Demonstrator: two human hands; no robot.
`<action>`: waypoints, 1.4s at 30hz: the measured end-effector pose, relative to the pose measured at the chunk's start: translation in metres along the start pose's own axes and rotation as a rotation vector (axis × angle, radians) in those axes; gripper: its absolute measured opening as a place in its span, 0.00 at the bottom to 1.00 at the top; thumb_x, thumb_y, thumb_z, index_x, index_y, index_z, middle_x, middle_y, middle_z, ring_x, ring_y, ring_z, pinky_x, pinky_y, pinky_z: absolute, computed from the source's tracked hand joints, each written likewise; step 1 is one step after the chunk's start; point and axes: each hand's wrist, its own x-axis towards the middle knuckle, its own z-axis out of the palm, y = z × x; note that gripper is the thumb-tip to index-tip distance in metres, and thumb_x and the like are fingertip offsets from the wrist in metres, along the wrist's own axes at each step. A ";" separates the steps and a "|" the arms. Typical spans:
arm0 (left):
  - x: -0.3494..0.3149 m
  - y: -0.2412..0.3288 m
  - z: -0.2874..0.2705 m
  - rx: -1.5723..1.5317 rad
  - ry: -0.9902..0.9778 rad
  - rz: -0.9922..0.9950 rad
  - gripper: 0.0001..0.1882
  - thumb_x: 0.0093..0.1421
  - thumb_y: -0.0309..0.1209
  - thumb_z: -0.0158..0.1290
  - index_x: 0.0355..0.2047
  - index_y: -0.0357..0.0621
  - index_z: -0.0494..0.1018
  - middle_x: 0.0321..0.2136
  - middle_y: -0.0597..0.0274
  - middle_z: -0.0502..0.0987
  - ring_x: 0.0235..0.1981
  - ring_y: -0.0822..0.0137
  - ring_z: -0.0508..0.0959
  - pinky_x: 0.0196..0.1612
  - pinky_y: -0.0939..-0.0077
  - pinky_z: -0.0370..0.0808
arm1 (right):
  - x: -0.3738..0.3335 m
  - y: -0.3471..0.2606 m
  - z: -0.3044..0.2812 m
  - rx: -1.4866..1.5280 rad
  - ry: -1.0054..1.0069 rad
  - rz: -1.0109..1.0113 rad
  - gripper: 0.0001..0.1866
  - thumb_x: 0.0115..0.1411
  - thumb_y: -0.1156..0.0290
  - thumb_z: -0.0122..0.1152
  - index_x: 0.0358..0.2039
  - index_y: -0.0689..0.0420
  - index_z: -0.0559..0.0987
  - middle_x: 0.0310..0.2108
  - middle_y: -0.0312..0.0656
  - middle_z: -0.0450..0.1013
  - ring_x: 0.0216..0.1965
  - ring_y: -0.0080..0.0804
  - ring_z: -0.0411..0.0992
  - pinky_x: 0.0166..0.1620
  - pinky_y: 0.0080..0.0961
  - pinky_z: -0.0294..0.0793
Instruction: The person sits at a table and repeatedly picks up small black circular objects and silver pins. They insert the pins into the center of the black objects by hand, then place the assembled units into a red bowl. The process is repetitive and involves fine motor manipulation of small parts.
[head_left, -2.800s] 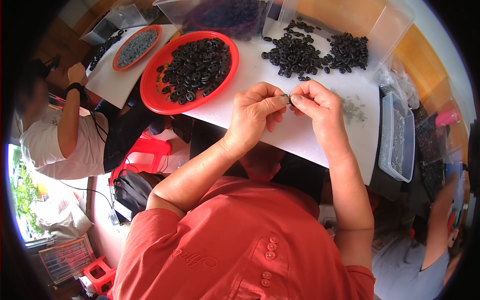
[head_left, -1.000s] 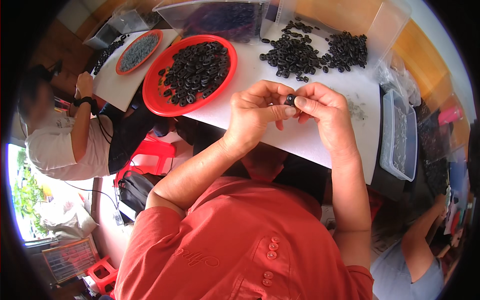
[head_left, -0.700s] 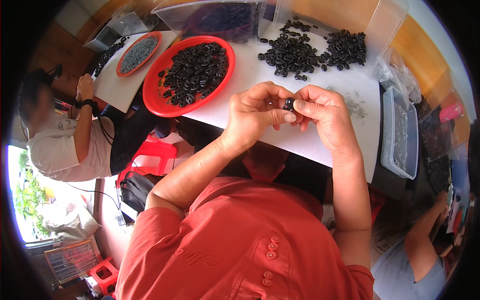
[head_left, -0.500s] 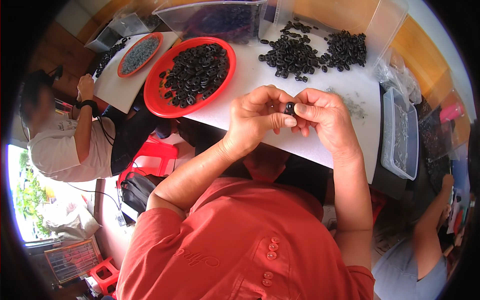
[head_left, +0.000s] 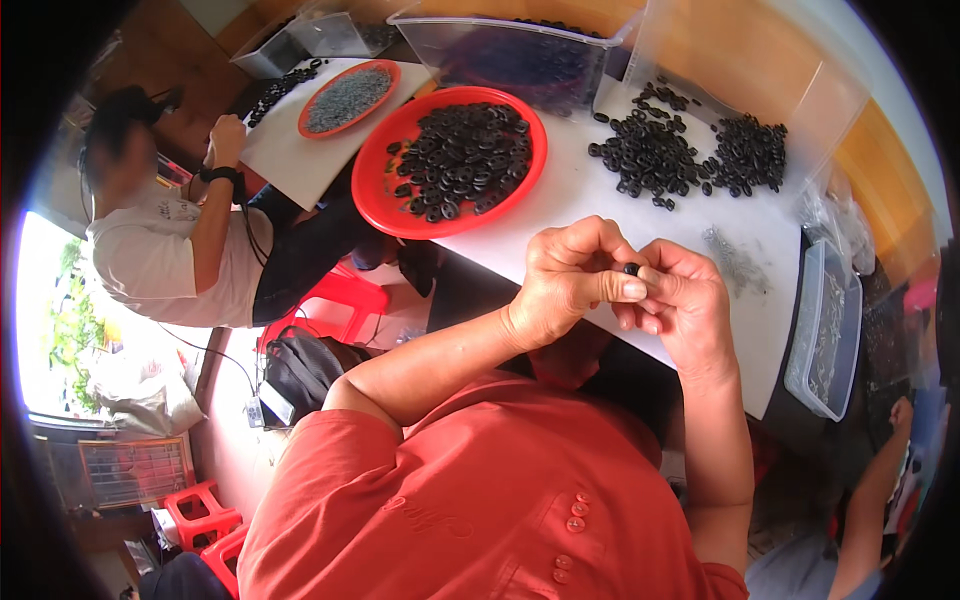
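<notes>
Between my two hands, above the near edge of the white table, is a small black part [head_left: 631, 269], mostly covered by fingers. My left hand [head_left: 575, 275] pinches it between thumb and fingers from the left. From the right, my right hand [head_left: 688, 295] presses its thumb and fingertips against the same part. Beyond my left hand stands a red plate [head_left: 368, 190] heaped with black oval parts [head_left: 460, 155] that have holes. Two loose piles of similar black parts, a larger pile [head_left: 650, 155] and a smaller pile [head_left: 748, 155], lie farther back.
Small clear pieces [head_left: 735, 262] are scattered right of my hands, near a clear plastic tub [head_left: 828, 340]. A large clear bin [head_left: 505, 65] stands behind the plate. At left a co-worker [head_left: 170, 235] sits by another red plate [head_left: 392, 75] of grey pieces. Another person's arm [head_left: 870, 490] shows at right.
The view has shifted, so the table and plates appear farther right. Both hands still hold the black part together; less of it now shows between the fingers.
</notes>
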 end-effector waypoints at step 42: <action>0.145 -0.058 0.042 1.464 -0.542 0.445 0.05 0.53 0.22 0.59 0.29 0.40 0.74 0.30 0.54 0.73 0.33 0.50 0.77 0.34 0.60 0.76 | -0.057 -0.031 -0.071 -0.040 0.562 -0.584 0.06 0.64 0.74 0.64 0.33 0.63 0.79 0.21 0.35 0.72 0.23 0.21 0.70 0.27 0.16 0.63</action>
